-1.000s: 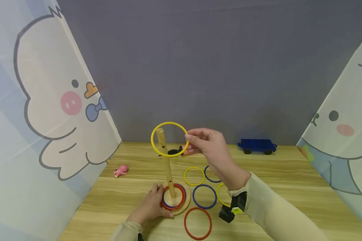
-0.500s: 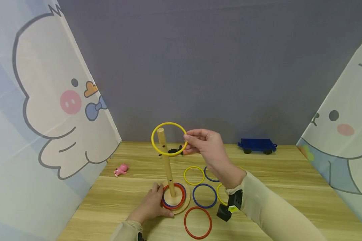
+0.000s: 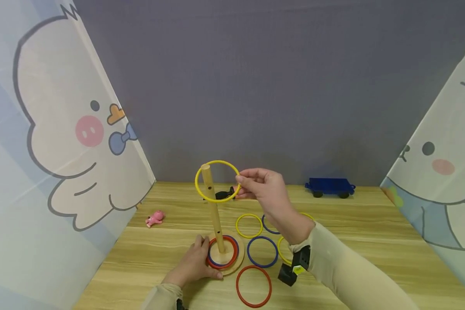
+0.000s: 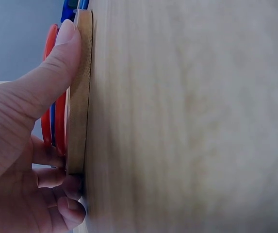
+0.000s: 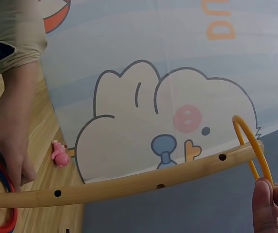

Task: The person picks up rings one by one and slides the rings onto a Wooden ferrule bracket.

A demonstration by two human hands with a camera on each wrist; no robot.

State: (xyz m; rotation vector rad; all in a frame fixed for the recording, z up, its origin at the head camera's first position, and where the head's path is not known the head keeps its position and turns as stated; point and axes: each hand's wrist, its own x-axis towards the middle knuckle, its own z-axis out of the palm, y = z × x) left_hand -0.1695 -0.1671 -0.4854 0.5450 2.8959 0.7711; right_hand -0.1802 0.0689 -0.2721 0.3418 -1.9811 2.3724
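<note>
My right hand pinches a yellow ring between thumb and fingertips. The ring circles the top end of an upright wooden post, tilted toward the head camera; the right wrist view also shows the post passing through it. Down at the round wooden base, my left hand grips the edge, thumb on the near side and fingers curled round the left. Red rings and a blue ring lie stacked on that base around the post's foot.
Right of the base lie loose rings, among them a yellow ring, a blue ring and a red ring. A blue toy wagon stands far right, a pink toy figure left. A black-handled object lies behind the post.
My right hand has lowered the yellow ring slightly, so its far rim now sits about level with the post's top. The left hand has kept its place on the base.
</note>
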